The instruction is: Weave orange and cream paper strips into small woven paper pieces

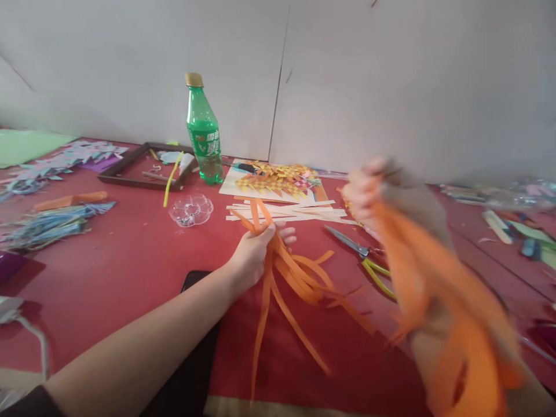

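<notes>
My left hand [260, 249] grips a loose bunch of narrow orange paper strips [299, 278], whose ends fan out over the red table. Raised at the right, my right hand [369, 191] is closed on another bundle of orange strips [417, 266] that hangs down along my forearm; both are blurred by motion. Between the two hands, scissors with yellow and red handles [377, 275] lie on the table. Pale cream paper strips [291, 211] are spread just beyond my left hand.
A green bottle [205, 139] stands at the back beside a dark frame [130, 179] of small items. In front of it sits a clear flower-shaped dish [191, 209]. Yellow-orange woven paper [278, 180] lies near the wall. Blue strips [56, 226] are at the left, a black flat object [191, 359] under my left forearm.
</notes>
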The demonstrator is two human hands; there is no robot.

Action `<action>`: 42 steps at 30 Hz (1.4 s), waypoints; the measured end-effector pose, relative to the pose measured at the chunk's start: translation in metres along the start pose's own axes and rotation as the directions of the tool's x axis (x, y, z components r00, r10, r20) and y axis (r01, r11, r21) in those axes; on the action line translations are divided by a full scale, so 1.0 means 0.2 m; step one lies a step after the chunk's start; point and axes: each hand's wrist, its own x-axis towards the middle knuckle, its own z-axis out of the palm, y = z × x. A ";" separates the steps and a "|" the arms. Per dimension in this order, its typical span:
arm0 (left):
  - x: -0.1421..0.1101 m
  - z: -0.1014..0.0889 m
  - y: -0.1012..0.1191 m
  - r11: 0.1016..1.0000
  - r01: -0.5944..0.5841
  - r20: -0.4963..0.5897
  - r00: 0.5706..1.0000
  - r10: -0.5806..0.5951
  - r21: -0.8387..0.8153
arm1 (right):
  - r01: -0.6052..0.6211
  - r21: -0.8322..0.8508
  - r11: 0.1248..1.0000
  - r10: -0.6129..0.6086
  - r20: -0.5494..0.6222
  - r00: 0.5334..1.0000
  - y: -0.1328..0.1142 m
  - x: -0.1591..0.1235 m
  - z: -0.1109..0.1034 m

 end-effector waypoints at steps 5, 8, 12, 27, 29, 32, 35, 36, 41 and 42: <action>-0.02 0.01 -0.01 0.996 -0.062 0.013 0.998 0.062 0.056 | -0.019 0.025 1.000 0.016 0.112 0.994 0.04 -0.01 0.18; -0.02 0.01 -0.01 0.993 -0.053 -0.005 0.999 0.054 0.109 | -0.045 0.023 0.999 0.039 0.208 0.977 0.07 -0.02 0.27; -0.02 -0.01 -0.04 0.979 -0.127 0.108 0.988 0.111 0.157 | -0.037 0.031 0.999 0.032 0.127 0.991 0.09 0.00 0.29; -0.02 0.02 0.03 0.991 0.128 -0.031 0.991 -0.129 -0.041 | -0.265 0.205 0.942 0.173 0.379 0.909 0.05 -0.01 0.28; -0.01 0.01 0.01 0.996 0.084 -0.005 0.996 -0.084 -0.031 | -0.337 0.312 0.888 0.180 0.439 0.880 0.02 -0.02 0.27; -0.01 0.01 0.00 0.999 0.031 0.030 0.999 -0.030 -0.044 | -0.405 0.510 0.759 0.107 0.517 0.850 -0.02 -0.03 0.25; -0.01 0.01 0.01 0.998 0.036 0.010 0.999 -0.035 -0.051 | -0.414 0.539 0.734 0.119 0.498 0.859 0.00 -0.03 0.26; -0.01 0.01 0.01 0.997 0.048 -0.009 0.999 -0.049 -0.057 | -0.410 0.502 0.762 0.159 0.469 0.869 0.02 -0.02 0.27; 0.00 0.02 0.04 0.983 0.119 -0.079 0.988 -0.131 -0.141 | -0.277 0.215 0.937 0.233 0.208 0.950 0.15 0.01 0.40; 0.00 0.01 0.04 0.980 0.133 -0.068 0.987 -0.144 -0.150 | -0.242 0.161 0.957 0.213 0.176 0.961 0.15 0.01 0.42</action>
